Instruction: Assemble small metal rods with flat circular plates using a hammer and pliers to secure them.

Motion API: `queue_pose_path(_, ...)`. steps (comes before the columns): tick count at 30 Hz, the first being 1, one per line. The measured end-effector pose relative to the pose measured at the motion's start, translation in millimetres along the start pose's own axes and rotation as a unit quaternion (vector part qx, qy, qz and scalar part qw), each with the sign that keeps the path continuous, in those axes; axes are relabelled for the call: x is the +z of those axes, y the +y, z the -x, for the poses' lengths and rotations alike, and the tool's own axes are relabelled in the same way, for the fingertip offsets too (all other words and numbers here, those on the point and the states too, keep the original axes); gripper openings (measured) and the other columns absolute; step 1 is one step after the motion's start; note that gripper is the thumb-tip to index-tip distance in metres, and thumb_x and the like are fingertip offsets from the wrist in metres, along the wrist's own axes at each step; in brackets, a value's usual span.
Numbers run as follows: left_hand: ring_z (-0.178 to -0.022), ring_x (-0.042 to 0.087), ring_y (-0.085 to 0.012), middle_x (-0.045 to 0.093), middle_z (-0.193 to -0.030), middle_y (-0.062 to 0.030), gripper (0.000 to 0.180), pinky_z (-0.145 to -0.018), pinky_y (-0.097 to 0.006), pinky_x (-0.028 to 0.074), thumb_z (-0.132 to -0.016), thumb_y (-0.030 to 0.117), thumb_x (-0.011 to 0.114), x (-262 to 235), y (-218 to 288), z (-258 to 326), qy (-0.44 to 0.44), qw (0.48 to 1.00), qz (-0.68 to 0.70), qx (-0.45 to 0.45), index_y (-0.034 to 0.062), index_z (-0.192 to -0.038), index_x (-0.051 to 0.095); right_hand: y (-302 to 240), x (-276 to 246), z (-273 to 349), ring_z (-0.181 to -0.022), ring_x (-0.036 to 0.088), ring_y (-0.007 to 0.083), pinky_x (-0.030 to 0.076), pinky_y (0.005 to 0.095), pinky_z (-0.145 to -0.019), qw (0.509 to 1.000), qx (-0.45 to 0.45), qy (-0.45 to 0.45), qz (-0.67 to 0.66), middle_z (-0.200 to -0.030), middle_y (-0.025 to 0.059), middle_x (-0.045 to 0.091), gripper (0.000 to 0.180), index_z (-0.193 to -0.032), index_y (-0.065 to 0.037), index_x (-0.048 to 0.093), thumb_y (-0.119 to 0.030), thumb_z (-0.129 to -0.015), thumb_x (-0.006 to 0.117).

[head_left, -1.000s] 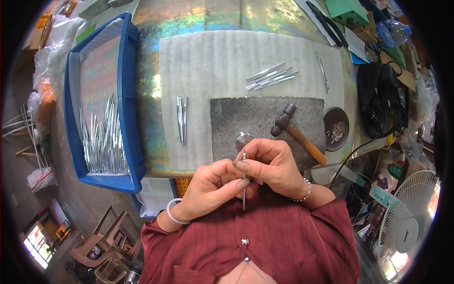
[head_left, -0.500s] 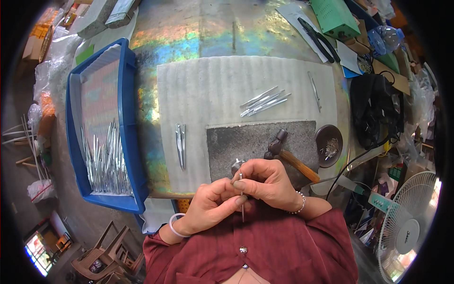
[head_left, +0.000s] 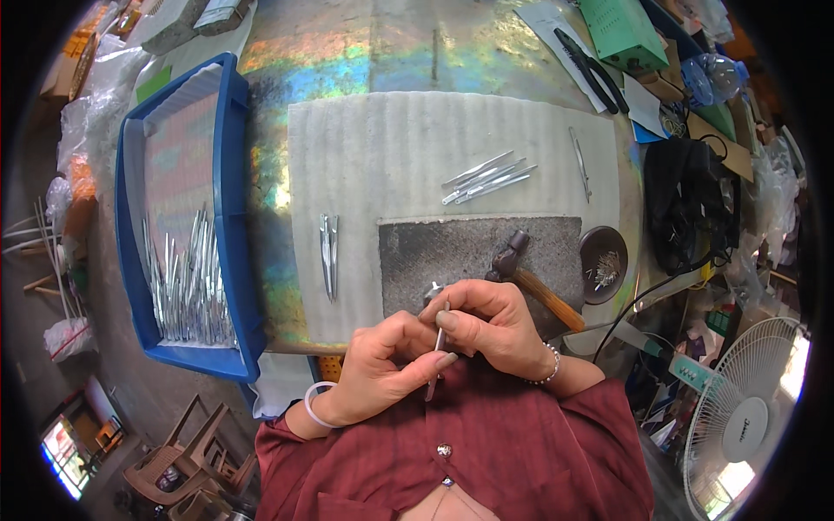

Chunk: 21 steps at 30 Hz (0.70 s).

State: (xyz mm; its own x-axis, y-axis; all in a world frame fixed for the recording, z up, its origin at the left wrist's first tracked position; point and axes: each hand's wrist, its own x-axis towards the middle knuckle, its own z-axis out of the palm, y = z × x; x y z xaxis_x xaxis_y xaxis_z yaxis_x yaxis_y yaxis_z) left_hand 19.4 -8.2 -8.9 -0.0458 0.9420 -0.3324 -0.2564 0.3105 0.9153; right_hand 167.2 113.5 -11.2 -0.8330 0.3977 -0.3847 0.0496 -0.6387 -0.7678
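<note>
My left hand [head_left: 382, 369] and my right hand [head_left: 491, 326] meet close to my chest, both pinching one thin metal strip [head_left: 437, 352] that stands nearly upright between the fingers. Just beyond them lies a dark grey metal block [head_left: 473, 252] with a wooden-handled hammer [head_left: 530, 282] resting on its right part. A small pair of metal pieces [head_left: 329, 252] lies on the pale corrugated mat [head_left: 382, 148] to the left of the block. A few more pointed metal strips [head_left: 486, 178] lie farther out on the mat.
A blue tray [head_left: 228, 208] on the left holds several metal strips. A small dark bowl [head_left: 604, 260] of tiny pins sits right of the block. Black pliers [head_left: 586, 69], a green box [head_left: 621, 30], a black bag [head_left: 691, 204] and a fan [head_left: 747, 425] stand to the right.
Both hands stay together on the metal strip with only slight finger shifts. The view has shifted a little as my head moved.
</note>
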Motion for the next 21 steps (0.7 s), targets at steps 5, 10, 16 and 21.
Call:
queue_pose_path(5, -0.056, 0.057, -0.0036, 0.061, -0.061, -0.0021, 0.017, -0.051, -0.021, 0.045, -0.080, 0.004, 0.070, 4, 1, 5, 0.045, 0.994, -0.082, 0.055, 0.0021, -0.083, 0.054, 1, 8, 2, -0.057, 0.045, 0.0027, 0.037, 0.0185, -0.051, 0.999, 0.004, 0.011, 0.031, -0.070, -0.0009, 0.056, 0.016, -0.098, 0.003, 0.061, -0.008, -0.092, 0.052)
queue_pose_path(10, -0.056, 0.057, -0.0040, 0.061, -0.060, -0.0027, 0.018, -0.051, -0.022, 0.044, -0.079, 0.005, 0.072, 5, 2, 13, 0.059, 0.989, -0.111, 0.071, 0.0024, -0.083, 0.054, 5, 15, 5, -0.057, 0.044, 0.0028, 0.037, 0.0187, -0.051, 0.999, -0.021, 0.013, 0.041, -0.070, -0.0007, 0.056, 0.016, -0.098, 0.003, 0.061, -0.009, -0.092, 0.052)
queue_pose_path(16, -0.061, 0.057, -0.0034, 0.061, -0.068, -0.0012, 0.015, -0.053, -0.019, 0.044, -0.081, -0.002, 0.068, 2, 0, 21, 0.023, 0.996, -0.071, 0.047, 0.0013, -0.084, 0.053, 7, 20, 13, -0.074, 0.055, 0.0034, 0.046, 0.0186, -0.064, 0.999, -0.022, 0.006, 0.049, -0.082, -0.0003, 0.061, 0.013, -0.098, 0.002, 0.061, -0.008, -0.091, 0.057)
queue_pose_path(21, -0.062, 0.059, -0.0049, 0.065, -0.072, -0.0030, 0.007, -0.055, -0.020, 0.046, -0.087, 0.002, 0.060, 2, -20, 27, -0.007, 0.996, 0.079, 0.029, 0.0004, -0.088, 0.054, 7, 26, 15, -0.072, 0.056, 0.0034, 0.047, 0.0183, -0.063, 0.999, -0.013, 0.001, 0.043, -0.081, 0.0002, 0.061, 0.012, -0.097, 0.002, 0.060, -0.007, -0.091, 0.058)
